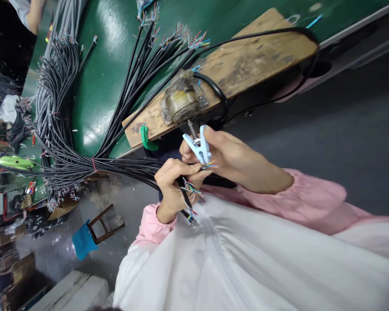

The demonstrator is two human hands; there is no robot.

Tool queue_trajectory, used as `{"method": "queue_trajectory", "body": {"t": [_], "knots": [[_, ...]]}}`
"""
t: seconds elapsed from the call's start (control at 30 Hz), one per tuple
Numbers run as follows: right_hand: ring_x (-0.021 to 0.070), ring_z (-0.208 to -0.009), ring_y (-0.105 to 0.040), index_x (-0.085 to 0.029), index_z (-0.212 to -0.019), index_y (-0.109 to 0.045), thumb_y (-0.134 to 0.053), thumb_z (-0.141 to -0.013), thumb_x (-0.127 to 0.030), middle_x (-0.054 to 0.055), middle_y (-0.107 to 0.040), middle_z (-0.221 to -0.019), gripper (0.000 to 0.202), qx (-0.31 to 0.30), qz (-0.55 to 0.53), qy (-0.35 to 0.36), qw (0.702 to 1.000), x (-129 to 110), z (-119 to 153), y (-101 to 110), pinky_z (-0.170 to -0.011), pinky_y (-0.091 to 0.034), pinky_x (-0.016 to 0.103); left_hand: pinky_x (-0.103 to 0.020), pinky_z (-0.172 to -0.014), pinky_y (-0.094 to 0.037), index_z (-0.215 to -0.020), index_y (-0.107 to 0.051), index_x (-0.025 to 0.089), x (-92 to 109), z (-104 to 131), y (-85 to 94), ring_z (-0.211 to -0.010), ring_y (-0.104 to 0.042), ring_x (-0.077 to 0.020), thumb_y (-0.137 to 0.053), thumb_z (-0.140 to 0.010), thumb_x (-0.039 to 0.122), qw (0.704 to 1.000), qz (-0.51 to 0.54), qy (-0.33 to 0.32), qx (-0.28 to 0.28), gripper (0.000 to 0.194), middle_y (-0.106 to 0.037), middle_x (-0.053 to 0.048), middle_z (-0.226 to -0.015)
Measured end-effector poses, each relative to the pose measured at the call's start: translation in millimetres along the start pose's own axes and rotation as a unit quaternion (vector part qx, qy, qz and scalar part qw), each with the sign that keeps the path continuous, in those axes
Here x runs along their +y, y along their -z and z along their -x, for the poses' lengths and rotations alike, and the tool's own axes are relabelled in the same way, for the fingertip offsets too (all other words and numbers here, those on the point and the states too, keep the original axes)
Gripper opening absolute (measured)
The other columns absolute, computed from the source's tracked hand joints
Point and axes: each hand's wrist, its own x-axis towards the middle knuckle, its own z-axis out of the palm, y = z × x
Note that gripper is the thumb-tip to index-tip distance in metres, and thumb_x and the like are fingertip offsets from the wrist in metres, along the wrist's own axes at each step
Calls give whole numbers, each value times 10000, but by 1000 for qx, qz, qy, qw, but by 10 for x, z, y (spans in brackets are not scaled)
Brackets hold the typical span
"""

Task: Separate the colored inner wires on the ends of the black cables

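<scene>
My left hand (172,179) is closed around the end of a bundle of black cables (129,167), whose stripped ends show thin coloured wires (192,190). In my right hand (228,153) is a light blue plastic clip (199,149), pinched by its handles with the jaws toward me. The coloured wires (210,164) of one cable end lie right at the clip's jaws; I cannot tell whether the jaws grip them. Just beyond the clip, a small motor (180,100) with a metal shaft (191,127) is mounted on a wooden board.
The wooden board (246,54) lies across the green table (100,77) edge, a green clamp (147,139) near its end. More black cables (125,106) and grey cables (63,26) cover the table. A blue stool (84,239) stands on the floor. Another person's arm (34,17) shows top left.
</scene>
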Motion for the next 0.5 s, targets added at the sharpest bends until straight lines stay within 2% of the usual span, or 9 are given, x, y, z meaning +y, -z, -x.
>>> {"method": "queue_trajectory", "body": {"t": [0.07, 0.17, 0.27, 0.37, 0.43, 0.5], "knots": [[171, -555, -613, -221, -716, -653, -677, -699, -879, 18, -647, -646, 659, 10, -4, -1, 1000, 36, 4, 19, -487, -528, 299, -277, -490, -422, -645, -703, 221, -10, 9, -6, -494, -523, -102, -836, -795, 555, 1000, 6, 4, -5, 389, -580, 27, -583], [190, -610, -652, -231, -709, -645, -633, -757, -862, 28, -668, -671, 633, 25, 11, 12, 1000, 96, 37, 53, -527, -548, 312, -248, -468, -405, -706, -731, 221, -40, 42, -19, -485, -530, -82, -846, -816, 471, 998, 26, -48, 9, 297, -608, 36, -601], [174, -607, -626, -233, -699, -626, -694, -759, -807, 8, -644, -661, 580, 42, 14, 15, 999, 128, 142, 67, -545, -541, 301, -236, -472, -422, -754, -761, 216, -90, 92, 5, -489, -546, -74, -866, -805, 428, 997, 27, -66, 4, 243, -631, 36, -628], [143, -571, -571, -228, -707, -635, -737, -772, -749, -17, -607, -636, 535, 60, 40, 12, 997, 105, 314, 78, -519, -497, 276, -257, -553, -498, -773, -789, 229, -146, 130, 84, -570, -596, -94, -891, -762, 470, 998, 14, -44, -44, 262, -646, 22, -683], [135, -569, -577, -223, -700, -658, -712, -821, -720, -12, -621, -633, 515, 64, 103, 32, 992, 75, 428, 108, -514, -479, 268, -278, -614, -531, -783, -800, 245, -185, 148, 151, -649, -633, -119, -882, -755, 519, 997, 2, -48, -58, 287, -661, 9, -723], [140, -600, -622, -227, -696, -694, -690, -881, -655, 5, -675, -658, 466, 18, 177, 72, 981, 68, 509, 161, -543, -493, 268, -292, -617, -526, -753, -793, 249, -224, 173, 211, -658, -629, -134, -845, -762, 595, 997, -5, -56, -55, 351, -654, 5, -691]]}}
